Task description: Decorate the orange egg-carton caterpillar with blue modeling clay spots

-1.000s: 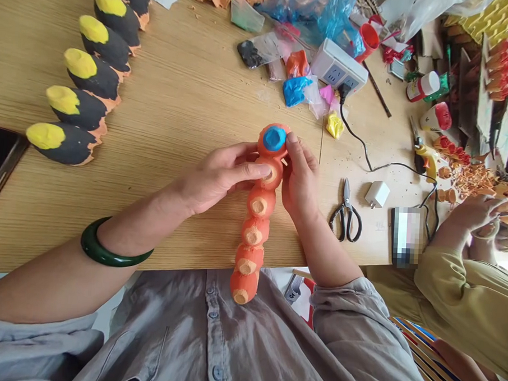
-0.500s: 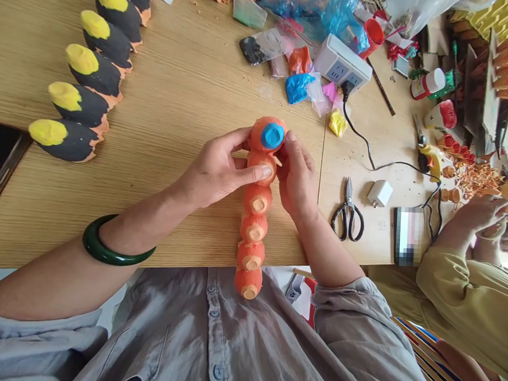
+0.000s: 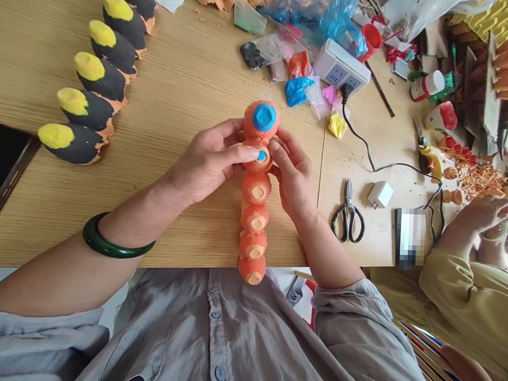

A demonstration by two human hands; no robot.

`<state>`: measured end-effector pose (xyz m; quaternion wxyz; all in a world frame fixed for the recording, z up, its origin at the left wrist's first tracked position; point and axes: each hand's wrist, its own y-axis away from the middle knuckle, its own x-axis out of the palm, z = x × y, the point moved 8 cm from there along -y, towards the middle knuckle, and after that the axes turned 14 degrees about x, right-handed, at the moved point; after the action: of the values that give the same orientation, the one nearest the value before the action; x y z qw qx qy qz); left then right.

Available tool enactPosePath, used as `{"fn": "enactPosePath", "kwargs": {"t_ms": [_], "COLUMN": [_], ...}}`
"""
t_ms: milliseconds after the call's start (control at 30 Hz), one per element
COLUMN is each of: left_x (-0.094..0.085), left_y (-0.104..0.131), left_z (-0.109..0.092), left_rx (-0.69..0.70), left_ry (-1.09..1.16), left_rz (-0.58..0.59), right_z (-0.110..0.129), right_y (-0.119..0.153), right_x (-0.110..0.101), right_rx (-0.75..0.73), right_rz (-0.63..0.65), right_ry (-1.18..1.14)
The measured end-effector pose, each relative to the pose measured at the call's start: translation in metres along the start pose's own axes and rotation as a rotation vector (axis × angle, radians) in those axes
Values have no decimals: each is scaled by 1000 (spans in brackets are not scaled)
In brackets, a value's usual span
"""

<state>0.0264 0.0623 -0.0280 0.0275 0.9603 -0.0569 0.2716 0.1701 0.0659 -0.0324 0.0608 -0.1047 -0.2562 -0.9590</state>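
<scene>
An orange strip of several rounded bumps [image 3: 255, 217] runs from mid-table down past the front edge. Its top bump carries a flattened blue disc, and the second has a small blue piece on its pale centre; the lower centres are bare. My left hand [image 3: 211, 160] grips the strip from the left, thumb beside the small blue piece. From the right, my right hand [image 3: 294, 172] holds it near the second bump, thumb and fingers pressed to its side. A blue clay packet [image 3: 299, 91] lies beyond the hands.
Black-and-yellow painted pieces [image 3: 101, 74] line the left, near a dark device [image 3: 4, 171]. Scissors [image 3: 348, 214], a white adapter [image 3: 380, 194], a power strip [image 3: 341, 68] and its cable are on the right. Another person's hands [image 3: 480, 217] work at far right.
The strip has shifted up, away from my body, and both hands hold it at the second bump. A small blue piece now shows there beside my left thumb.
</scene>
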Motion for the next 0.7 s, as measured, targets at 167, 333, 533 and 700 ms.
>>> {"fn": "enactPosePath", "kwargs": {"t_ms": [167,333,533,700], "left_x": [-4,-4,-6,-6], "left_y": [-4,-5,-5,-4], "left_z": [-4,1,2,6], "left_rx": [73,-2,-23,-33], "left_ry": [-101,-79,-86,-79], "left_rz": [10,43,30,36], "right_z": [-1,-4,-8,-7], "right_y": [1,3,4,5], "right_x": [1,2,3,4], "right_rx": [37,60,67,38], "right_rz": [-16,-46,-36,-45], "right_ry": [-23,-55,-61,-13]}}
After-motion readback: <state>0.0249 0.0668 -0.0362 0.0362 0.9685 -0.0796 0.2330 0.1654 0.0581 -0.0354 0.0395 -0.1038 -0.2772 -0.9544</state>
